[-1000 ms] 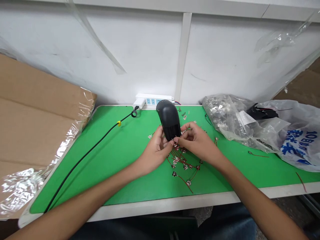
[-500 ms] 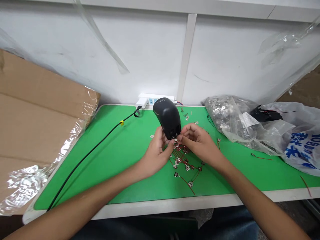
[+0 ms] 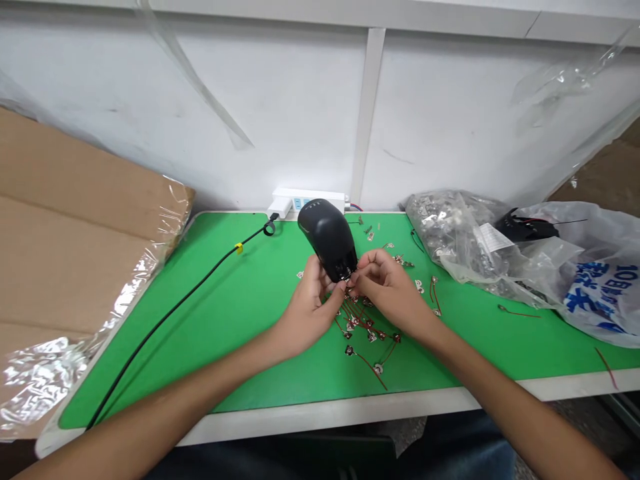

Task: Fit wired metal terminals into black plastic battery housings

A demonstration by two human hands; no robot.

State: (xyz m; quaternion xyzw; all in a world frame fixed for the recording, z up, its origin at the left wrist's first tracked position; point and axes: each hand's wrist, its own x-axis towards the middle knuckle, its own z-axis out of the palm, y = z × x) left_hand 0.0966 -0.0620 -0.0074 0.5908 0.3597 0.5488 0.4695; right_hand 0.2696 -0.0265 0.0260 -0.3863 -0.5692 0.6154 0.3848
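Observation:
A black rounded plastic housing [image 3: 327, 233] stands tilted above the table, its open lower end toward me. My left hand [image 3: 313, 307] is closed around its lower left side, with the thumb at the opening. In the opening, a small shiny metal contact piece [image 3: 345, 275] shows between my fingertips. My right hand [image 3: 387, 287] has thumb and forefinger pinched at the right of this opening, on the contact piece as far as I can see; the fingers partly hide it. Under my hands lies a pile of small metal contacts with red wires [image 3: 367, 323].
A green-topped table [image 3: 240, 340] has a white edge. Left, a black cable [image 3: 170, 313] runs to a white power strip [image 3: 313, 197] by the wall. At right are a clear bag of metal parts [image 3: 450, 227] and a white plastic bag [image 3: 605, 280]. Cardboard [image 3: 85, 220] leans at left.
The whole view has shifted slightly. My right fingertips have moved in closer over the metal contact at the housing's opening. My left hand keeps its hold on the housing.

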